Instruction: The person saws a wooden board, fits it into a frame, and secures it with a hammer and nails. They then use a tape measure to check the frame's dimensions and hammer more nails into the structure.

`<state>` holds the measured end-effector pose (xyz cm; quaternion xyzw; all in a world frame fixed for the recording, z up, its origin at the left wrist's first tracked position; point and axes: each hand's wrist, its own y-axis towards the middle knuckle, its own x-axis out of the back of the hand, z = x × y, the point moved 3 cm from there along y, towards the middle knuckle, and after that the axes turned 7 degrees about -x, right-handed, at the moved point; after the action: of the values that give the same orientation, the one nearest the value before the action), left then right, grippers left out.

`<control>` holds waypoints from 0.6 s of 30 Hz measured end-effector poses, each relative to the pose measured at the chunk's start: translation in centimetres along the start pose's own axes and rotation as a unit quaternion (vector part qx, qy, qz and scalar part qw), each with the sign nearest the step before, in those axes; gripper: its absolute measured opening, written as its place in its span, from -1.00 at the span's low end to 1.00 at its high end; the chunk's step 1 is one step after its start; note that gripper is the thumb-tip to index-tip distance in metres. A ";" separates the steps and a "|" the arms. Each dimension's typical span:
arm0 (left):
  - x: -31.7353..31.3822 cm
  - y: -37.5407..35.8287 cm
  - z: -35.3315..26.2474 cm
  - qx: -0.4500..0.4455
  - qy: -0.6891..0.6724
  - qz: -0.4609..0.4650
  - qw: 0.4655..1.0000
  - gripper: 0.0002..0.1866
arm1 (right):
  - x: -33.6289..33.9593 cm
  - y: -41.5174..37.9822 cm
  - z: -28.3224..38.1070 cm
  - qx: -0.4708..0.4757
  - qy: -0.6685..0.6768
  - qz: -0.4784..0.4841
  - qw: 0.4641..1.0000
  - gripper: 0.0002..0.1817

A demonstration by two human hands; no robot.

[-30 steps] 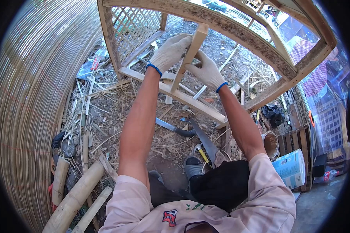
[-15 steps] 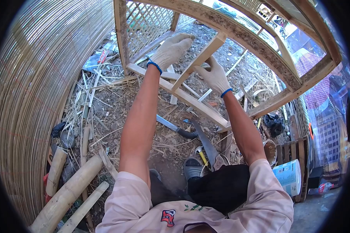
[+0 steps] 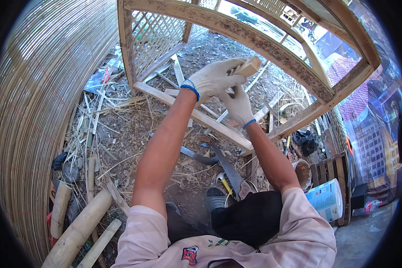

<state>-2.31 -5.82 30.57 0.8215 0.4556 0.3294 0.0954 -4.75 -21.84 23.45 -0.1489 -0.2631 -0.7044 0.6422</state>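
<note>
My left hand, in a cream knitted glove with a blue cuff, is closed around a short wooden batten near its upper end. Just below it, my right hand, in a matching glove, is also closed on the batten, its fingers partly hidden behind the wood and the other glove. The batten's lower part is covered by my hands. Around it stands a wooden frame, with a dark-stained upper rail and a paler lower rail beneath my hands.
A handsaw, a hammer and a blade with a dark handle lie near my feet. Bamboo poles are at lower left beside a slatted bamboo wall. A white-and-blue bucket lies at right.
My left hand has moved right and taken hold of the batten. The batten has come away from the lower rail, and my right hand has shifted down along it.
</note>
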 end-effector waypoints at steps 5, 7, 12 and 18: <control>-1.3 1.4 1.4 0.001 0.015 -0.004 1.000 -0.32 | 0.7 1.7 -2.8 0.026 0.045 -0.003 0.999 -0.30; -0.1 0.4 2.9 0.026 -0.030 -0.019 0.999 -0.38 | 1.3 1.8 -1.5 -0.017 0.054 0.012 0.998 -0.32; 2.4 -2.4 11.9 0.070 0.056 -0.055 0.994 -0.40 | 1.6 3.5 -1.1 -0.019 0.048 0.015 0.999 -0.31; 0.3 -5.4 16.6 0.155 0.054 -0.008 0.986 -0.29 | 1.3 4.4 1.2 0.004 -0.072 0.038 0.997 -0.24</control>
<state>4.51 -0.16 15.56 0.8036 0.5124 0.2977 -0.0547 -0.76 -22.41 25.98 -0.2061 -0.3057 -0.6656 0.6489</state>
